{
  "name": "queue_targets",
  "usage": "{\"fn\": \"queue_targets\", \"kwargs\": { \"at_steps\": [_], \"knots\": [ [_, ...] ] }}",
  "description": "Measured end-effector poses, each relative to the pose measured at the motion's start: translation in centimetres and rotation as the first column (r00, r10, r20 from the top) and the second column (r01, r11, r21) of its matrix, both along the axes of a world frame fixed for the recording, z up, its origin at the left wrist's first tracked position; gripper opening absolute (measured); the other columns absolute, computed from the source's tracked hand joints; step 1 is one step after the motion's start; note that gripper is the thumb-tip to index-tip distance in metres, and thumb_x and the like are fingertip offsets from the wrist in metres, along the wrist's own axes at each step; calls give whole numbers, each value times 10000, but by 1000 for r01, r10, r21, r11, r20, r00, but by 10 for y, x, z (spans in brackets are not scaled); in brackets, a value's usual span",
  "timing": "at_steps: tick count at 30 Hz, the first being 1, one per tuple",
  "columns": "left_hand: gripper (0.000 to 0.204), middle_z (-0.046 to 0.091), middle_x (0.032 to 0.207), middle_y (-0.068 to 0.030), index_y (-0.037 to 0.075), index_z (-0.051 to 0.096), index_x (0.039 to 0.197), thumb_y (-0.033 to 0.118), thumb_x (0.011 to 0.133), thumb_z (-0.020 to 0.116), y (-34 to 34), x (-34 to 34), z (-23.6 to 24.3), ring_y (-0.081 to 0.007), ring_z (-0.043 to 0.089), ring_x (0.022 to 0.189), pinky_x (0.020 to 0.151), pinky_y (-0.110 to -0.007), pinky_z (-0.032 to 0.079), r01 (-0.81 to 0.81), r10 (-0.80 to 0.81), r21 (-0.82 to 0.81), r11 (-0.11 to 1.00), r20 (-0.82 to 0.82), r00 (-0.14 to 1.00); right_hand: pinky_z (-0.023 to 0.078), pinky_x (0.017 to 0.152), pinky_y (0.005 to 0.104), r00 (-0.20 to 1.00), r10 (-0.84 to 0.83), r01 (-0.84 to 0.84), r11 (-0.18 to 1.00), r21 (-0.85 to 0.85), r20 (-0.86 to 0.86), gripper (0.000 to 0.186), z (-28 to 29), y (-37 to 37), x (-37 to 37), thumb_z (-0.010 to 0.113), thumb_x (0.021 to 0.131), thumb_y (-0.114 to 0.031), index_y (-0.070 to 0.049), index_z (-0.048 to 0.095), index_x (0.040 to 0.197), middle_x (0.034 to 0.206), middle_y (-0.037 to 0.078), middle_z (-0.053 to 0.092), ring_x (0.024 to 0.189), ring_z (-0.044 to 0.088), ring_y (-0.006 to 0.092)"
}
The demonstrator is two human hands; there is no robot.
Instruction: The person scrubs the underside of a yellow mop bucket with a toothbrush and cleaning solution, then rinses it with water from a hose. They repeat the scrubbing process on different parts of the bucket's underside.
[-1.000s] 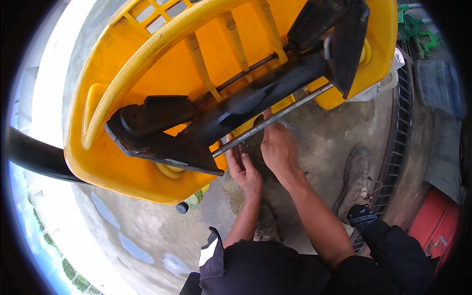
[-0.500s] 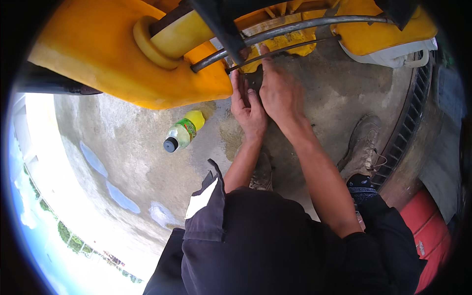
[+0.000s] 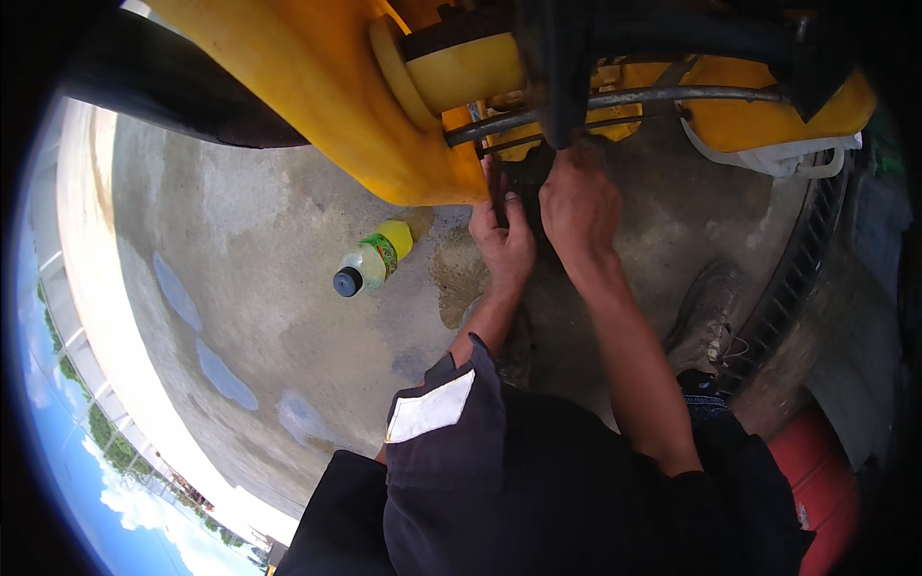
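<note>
My left hand [image 3: 503, 242] is closed round the lower end of a dark, flat metal piece [image 3: 497, 192], with the thumb against it. This piece stands beside the edge of a big yellow machine panel [image 3: 384, 144]. To its right, my right hand [image 3: 580, 206] reaches up under the machine with bent fingers. Its fingertips are hidden by a black upright part [image 3: 557, 77], so what they hold does not show. A grey metal tube [image 3: 615, 99] crosses just above both hands, with a thinner dark rod below it.
On the concrete floor [image 3: 259, 288], left of my hands, lies a bottle [image 3: 373, 257] with yellow liquid and a dark cap. A boot [image 3: 704, 312] and a drain grating [image 3: 802, 259] are at the right. Something red [image 3: 812, 480] sits at the lower right.
The view has shifted, so the machine appears further right. My left fingers, stretched out before, now curl round the dark metal piece. My right index finger, extended before, has bent in.
</note>
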State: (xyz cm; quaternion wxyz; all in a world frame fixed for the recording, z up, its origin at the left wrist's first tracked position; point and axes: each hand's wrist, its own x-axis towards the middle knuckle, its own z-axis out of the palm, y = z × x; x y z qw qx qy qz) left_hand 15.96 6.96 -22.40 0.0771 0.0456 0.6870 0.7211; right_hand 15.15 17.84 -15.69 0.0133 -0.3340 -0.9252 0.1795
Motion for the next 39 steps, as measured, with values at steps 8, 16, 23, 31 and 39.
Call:
{"fn": "queue_targets", "kwargs": {
  "at_steps": [8,16,23,31,39],
  "knots": [
    [619,397,1681,-185,-25,337,1643,-114,1037,423,2,-1,3,-289,410,1555,1293,-436,336,-45,45,9,999,19,999,596,780,541,996,-27,25,999,24,79,631,13,18,4,621,940,-65,-99,516,1562,1046,227,747,888,743,438],
    [601,390,1686,-180,-28,336,1643,-93,1051,421,8,0,3,-284,413,1551,1288,-435,348,-29,28,24,999,12,1000,587,756,553,996,90,-90,994,-64,0,714,6,2,7,623,956,-81,-74,390,1630,962,251,734,885,745,434],
    [507,482,1583,-173,-14,458,1547,-83,1045,446,2,6,1,-251,512,1434,1196,-408,439,-106,82,-157,982,-152,985,594,721,547,990,119,-128,984,-124,-74,652,-2,12,24,643,963,-119,-137,475,1592,1123,195,732,853,737,445],
    [400,567,1454,-185,24,664,1349,-46,960,605,20,3,30,-357,559,1326,1110,-456,463,45,-209,-450,892,-322,923,482,908,417,829,386,-309,919,244,-405,262,1,80,87,707,957,-197,-117,804,1187,1029,53,660,1063,634,272],
    [301,613,1370,-143,40,717,1133,-40,847,670,24,20,30,-364,562,1293,1101,-489,467,165,-436,-631,758,-301,848,460,817,293,459,-306,172,952,-254,-834,276,78,243,71,521,1160,-334,-67,568,1211,987,39,547,886,522,123]
  ]
}}
